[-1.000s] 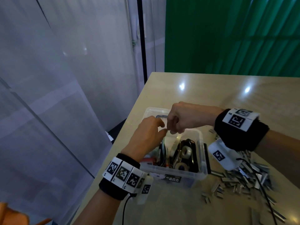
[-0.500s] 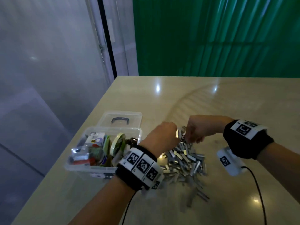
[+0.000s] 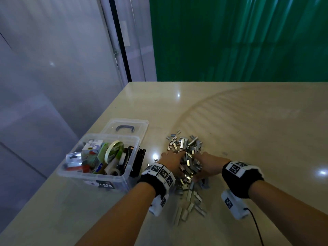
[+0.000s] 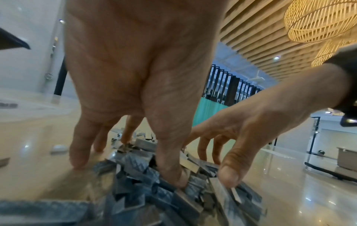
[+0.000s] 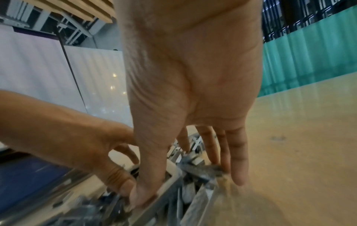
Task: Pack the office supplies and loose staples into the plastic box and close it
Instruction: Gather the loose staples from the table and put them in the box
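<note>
Clearly placed for scooping: left hand (image 3: 171, 162) and right hand (image 3: 206, 165) set on the two sides of the heap of loose staples (image 3: 188, 157), palms turned to each other, probably to press the pile together and lift a big portion at once. Fingers of both hands spread and nearly straight, tips down on the staple strips and on the worktop (image 3: 248, 121); nothing gripped yet, as shown by the left wrist view, thumb (image 4: 174, 171) only resting on the strips. Plastic box (image 3: 74, 174) standing open just beside the heap, on the left, surely to keep the carrying way short. Already filled with tape rolls (image 3: 113, 151) and other small supplies. Lid (image 3: 142, 123) lying flat behind the box, handle up, out of the way until closing.

Hard to read: what lies at the box bottom, and the dark flat object (image 3: 139, 162) leaning at its right wall. Staples under the palms hidden in the head view. Near strips blurred in both wrist views. Impossible to tell if some staples are under the wrists.
</note>
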Motion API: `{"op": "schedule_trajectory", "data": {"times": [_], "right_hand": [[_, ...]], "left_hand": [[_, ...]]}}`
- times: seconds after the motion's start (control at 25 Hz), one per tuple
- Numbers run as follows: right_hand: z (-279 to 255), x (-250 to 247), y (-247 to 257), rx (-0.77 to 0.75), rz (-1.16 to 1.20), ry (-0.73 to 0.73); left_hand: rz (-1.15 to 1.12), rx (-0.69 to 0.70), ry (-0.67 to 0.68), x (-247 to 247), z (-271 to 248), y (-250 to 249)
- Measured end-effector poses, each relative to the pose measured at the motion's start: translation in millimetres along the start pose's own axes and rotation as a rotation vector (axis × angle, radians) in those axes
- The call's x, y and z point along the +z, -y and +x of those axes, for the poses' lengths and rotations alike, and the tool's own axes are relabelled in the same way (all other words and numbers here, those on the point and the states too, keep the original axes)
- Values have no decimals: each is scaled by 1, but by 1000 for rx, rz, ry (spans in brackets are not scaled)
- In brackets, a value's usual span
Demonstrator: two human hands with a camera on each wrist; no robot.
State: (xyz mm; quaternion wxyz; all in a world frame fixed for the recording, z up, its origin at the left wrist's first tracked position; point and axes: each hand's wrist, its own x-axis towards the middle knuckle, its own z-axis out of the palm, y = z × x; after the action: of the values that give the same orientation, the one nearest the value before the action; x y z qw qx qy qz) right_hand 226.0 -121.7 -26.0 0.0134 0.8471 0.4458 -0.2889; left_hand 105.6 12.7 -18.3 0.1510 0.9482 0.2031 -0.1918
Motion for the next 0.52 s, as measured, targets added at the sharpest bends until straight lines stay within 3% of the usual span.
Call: {"op": "schedule_trajectory", "data": {"times": [0.16, 0.52], "right_hand": [[15, 11, 13, -6, 34, -105], [13, 0, 20, 19, 11, -172]], "left_hand": [[-34, -3, -49, 4, 0, -6], [-274, -30, -219, 3, 8, -1]]}}
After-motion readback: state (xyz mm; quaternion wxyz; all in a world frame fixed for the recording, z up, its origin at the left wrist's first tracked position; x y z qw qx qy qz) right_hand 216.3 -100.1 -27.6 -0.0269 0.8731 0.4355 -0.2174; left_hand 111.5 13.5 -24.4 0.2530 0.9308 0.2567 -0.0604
